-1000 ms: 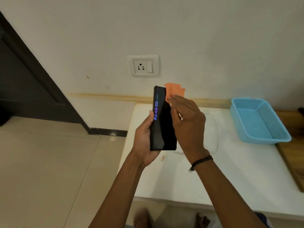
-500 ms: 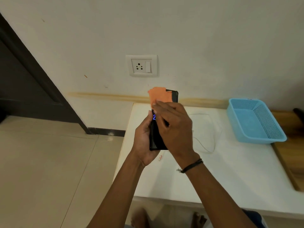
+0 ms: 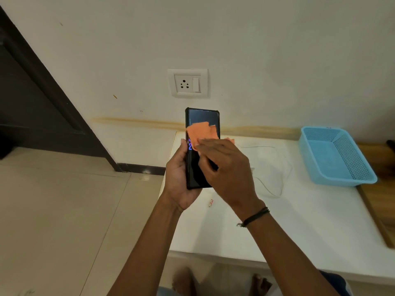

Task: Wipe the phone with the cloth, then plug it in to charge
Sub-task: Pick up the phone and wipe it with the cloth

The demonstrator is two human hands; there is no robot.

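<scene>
Fingers (image 3: 205, 146) flat on cloth (image 3: 202, 133), phone (image 3: 202, 118)

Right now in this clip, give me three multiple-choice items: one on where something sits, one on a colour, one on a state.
1. Where is the basket?
A. on the table's right side
B. on the floor
C. under the socket

2. What colour is the cloth?
A. green
B. orange
C. white

3. What is plugged into the wall socket?
A. a charger
B. a lamp
C. nothing

Answers:
1 A, the blue basket rests on the white table.
2 B, the cloth under the right hand is orange.
3 C, the wall socket holes are bare.
</scene>
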